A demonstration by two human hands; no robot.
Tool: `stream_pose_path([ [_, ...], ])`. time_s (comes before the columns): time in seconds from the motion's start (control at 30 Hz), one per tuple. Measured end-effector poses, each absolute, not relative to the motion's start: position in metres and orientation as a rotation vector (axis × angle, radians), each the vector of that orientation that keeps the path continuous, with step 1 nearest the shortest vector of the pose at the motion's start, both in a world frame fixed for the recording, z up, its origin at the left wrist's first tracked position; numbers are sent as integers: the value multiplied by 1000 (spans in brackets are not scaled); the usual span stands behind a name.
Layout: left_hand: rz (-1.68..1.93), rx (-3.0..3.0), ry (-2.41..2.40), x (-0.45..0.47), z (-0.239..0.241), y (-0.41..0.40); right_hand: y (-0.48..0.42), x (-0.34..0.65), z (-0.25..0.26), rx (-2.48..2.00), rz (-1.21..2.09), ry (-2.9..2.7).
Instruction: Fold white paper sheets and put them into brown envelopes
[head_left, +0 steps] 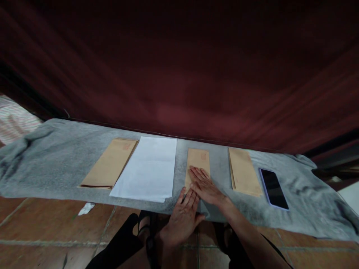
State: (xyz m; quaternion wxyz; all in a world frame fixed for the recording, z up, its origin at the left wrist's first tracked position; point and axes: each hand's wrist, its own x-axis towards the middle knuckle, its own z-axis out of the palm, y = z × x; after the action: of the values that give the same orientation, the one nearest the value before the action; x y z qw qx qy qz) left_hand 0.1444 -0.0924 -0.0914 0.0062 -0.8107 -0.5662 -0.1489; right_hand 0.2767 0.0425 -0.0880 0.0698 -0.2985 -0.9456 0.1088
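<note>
A brown envelope (pixel 198 160) lies lengthwise in the middle of a grey cloth (pixel 56 160). My right hand (pixel 206 186) rests flat on the envelope's near part, fingers stretched out and together. My left hand (pixel 183 215) lies flat just before it at the cloth's near edge, its fingertips touching the envelope's near end and the right hand. Neither hand grips anything.
A stack of white paper (pixel 150 170) lies left of the envelope, with a brown envelope pile (pixel 110 162) further left. Another brown envelope pile (pixel 244 171) and a dark phone (pixel 273 188) lie to the right. A dark red curtain (pixel 179 74) hangs behind. Tiled floor (pixel 42 228) lies below.
</note>
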Motion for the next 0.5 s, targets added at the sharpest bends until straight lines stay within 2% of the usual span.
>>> stream_pose_path([
  [0.2, -475, -2477, -1794, 150, -93, -96, 11, 301, -79, -790, 426, -2847],
  [0.37, -419, -2411, -1763, 150, -98, -95, -27, 311, -86, -1045, 225, -2677],
  [0.5, -404, -2398, -1707, 148, -103, -96, -52, 313, -97, -1033, 179, -2644],
])
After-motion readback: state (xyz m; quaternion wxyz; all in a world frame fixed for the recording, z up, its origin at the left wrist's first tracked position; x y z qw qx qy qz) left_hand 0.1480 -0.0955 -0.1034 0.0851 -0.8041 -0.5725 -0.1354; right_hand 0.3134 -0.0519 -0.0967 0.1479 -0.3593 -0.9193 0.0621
